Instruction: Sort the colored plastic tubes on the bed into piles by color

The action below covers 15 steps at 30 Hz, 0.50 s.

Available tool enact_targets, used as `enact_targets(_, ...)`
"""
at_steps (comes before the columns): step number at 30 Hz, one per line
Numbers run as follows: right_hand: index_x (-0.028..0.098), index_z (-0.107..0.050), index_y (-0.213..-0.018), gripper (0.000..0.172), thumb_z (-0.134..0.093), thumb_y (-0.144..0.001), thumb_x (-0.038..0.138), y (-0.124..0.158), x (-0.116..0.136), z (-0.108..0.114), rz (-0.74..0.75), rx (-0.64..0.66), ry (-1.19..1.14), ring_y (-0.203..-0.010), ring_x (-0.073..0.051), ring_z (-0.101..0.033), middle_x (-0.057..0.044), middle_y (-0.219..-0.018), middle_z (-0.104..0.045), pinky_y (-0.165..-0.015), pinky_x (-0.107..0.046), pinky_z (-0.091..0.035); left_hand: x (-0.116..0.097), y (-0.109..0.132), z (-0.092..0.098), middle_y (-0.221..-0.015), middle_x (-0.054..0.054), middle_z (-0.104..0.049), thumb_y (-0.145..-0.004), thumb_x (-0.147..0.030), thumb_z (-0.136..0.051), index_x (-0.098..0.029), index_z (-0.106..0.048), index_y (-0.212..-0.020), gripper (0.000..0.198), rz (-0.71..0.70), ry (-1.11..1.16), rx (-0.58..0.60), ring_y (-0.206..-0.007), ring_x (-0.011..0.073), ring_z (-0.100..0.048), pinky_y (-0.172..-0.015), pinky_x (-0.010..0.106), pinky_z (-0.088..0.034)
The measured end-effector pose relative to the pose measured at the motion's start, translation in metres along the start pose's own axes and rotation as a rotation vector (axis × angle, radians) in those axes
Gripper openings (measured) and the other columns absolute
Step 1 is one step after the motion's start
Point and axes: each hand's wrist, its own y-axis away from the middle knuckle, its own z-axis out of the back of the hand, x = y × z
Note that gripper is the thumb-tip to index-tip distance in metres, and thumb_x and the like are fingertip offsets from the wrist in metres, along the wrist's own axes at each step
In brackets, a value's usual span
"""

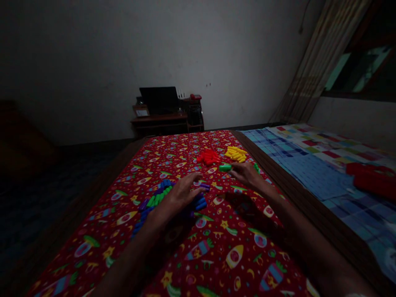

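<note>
My right hand [245,173] pinches a short green plastic cylinder [225,168] between thumb and fingers, holding it above the red patterned cloth. To its left, my left hand [185,189] hovers over a mixed pile of similar blue pieces [200,203], purple pieces [144,203] and green pieces [159,198], partly covering it. Its thumb and fingers are apart, and a purple piece [204,187] lies by the thumb tip. Past the hands are a heap of red pieces [208,157] and a heap of yellow pieces [236,154]. A few green pieces [256,168] show just beyond my right hand.
The red cloth [229,247] has rocket and star prints and covers a long surface with brown edges. At right lies a blue checked cloth [303,173] with a red bag-like item [375,180]. A desk [161,118] with a dark screen [159,99] stands by the wall.
</note>
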Motion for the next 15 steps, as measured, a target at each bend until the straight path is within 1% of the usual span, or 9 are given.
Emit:
enact_targets(2, 0.015, -0.071, -0.097, 0.025, -0.052, -0.09, 0.029, 0.001, -0.027, 0.013, -0.228, -0.074, 0.214, -0.072, -0.018, -0.063, -0.01, -0.083, -0.072, -0.06, -0.024, -0.036, 0.026, 0.003, 0.021, -0.115, 0.01, -0.067, -0.082, -0.042, -0.056, -0.02, -0.063, -0.108, 0.035, 0.043, -0.157, -0.053, -0.108, 0.0256, -0.062, -0.097, 0.037, -0.047)
enact_targets(4, 0.016, -0.071, -0.098, 0.028, -0.052, -0.09, 0.034, 0.004, -0.05, 0.022, -0.405, -0.088, 0.402, -0.08, -0.023, -0.066, -0.013, -0.092, -0.072, -0.061, -0.026, -0.037, 0.053, 0.008, 0.043, -0.118, 0.012, -0.067, -0.081, -0.042, -0.055, -0.018, -0.064, -0.108, 0.037, 0.154, -0.304, -0.084, -0.112, 0.0286, -0.06, -0.099, 0.039, -0.045)
enact_targets(5, 0.016, -0.071, -0.099, 0.029, -0.052, -0.09, 0.037, 0.006, -0.058, 0.023, -0.458, -0.077, 0.461, -0.084, -0.024, -0.066, -0.014, -0.096, -0.072, -0.062, -0.027, -0.039, 0.066, 0.012, 0.052, -0.114, 0.013, -0.068, -0.079, -0.042, -0.055, -0.018, -0.066, -0.106, 0.038, 0.229, -0.365, -0.05, -0.109, 0.0302, -0.062, -0.096, 0.04, -0.046)
enact_targets(6, 0.017, -0.071, -0.099, 0.031, -0.052, -0.091, 0.039, 0.008, -0.064, 0.023, -0.492, -0.063, 0.497, -0.086, -0.025, -0.066, -0.014, -0.098, -0.072, -0.063, -0.028, -0.04, 0.078, 0.016, 0.06, -0.108, 0.014, -0.07, -0.077, -0.043, -0.057, -0.018, -0.067, -0.102, 0.037, 0.297, -0.402, 0.011, -0.103, 0.0309, -0.064, -0.091, 0.039, -0.048)
enact_targets(8, 0.017, -0.071, -0.099, 0.032, -0.052, -0.091, 0.041, 0.01, -0.068, 0.02, -0.527, -0.023, 0.526, -0.089, -0.025, -0.067, -0.015, -0.101, -0.072, -0.065, -0.029, -0.042, 0.094, 0.024, 0.068, -0.097, 0.011, -0.073, -0.072, -0.044, -0.06, -0.021, -0.07, -0.093, 0.033, 0.385, -0.425, 0.133, -0.093, 0.0293, -0.067, -0.083, 0.035, -0.051)
enact_targets(9, 0.017, -0.071, -0.099, 0.032, -0.052, -0.091, 0.042, 0.011, -0.068, 0.018, -0.534, -0.004, 0.53, -0.089, -0.025, -0.067, -0.014, -0.101, -0.072, -0.066, -0.029, -0.042, 0.099, 0.028, 0.069, -0.093, 0.009, -0.074, -0.07, -0.045, -0.062, -0.022, -0.07, -0.09, 0.031, 0.403, -0.419, 0.18, -0.089, 0.0281, -0.067, -0.079, 0.033, -0.051)
enact_targets(11, 0.017, -0.072, -0.097, 0.034, -0.052, -0.091, 0.045, 0.01, -0.065, 0.015, -0.537, 0.018, 0.53, -0.09, -0.025, -0.067, -0.015, -0.1, -0.072, -0.068, -0.029, -0.043, 0.103, 0.033, 0.067, -0.092, 0.006, -0.074, -0.066, -0.045, -0.064, -0.025, -0.071, -0.087, 0.029, 0.396, -0.395, 0.226, -0.088, 0.0262, -0.067, -0.077, 0.03, -0.05)
enact_targets(13, 0.017, -0.073, -0.095, 0.04, -0.048, -0.092, 0.049, 0.008, -0.061, 0.017, -0.527, 0.009, 0.513, -0.089, -0.025, -0.067, -0.015, -0.097, -0.072, -0.067, -0.029, -0.043, 0.1, 0.035, 0.061, -0.092, 0.005, -0.074, -0.065, -0.041, -0.063, -0.026, -0.071, -0.087, 0.028, 0.379, -0.373, 0.254, -0.088, 0.0252, -0.067, -0.075, 0.029, -0.05)
enact_targets(15, 0.017, -0.074, -0.092, 0.045, -0.043, -0.094, 0.049, 0.006, -0.055, 0.021, -0.518, -0.034, 0.489, -0.088, -0.026, -0.068, -0.016, -0.095, -0.072, -0.066, -0.029, -0.042, 0.093, 0.033, 0.057, -0.09, 0.005, -0.074, -0.064, -0.034, -0.062, -0.026, -0.071, -0.085, 0.024, 0.377, -0.37, 0.282, -0.086, 0.0245, -0.068, -0.074, 0.029, -0.05)
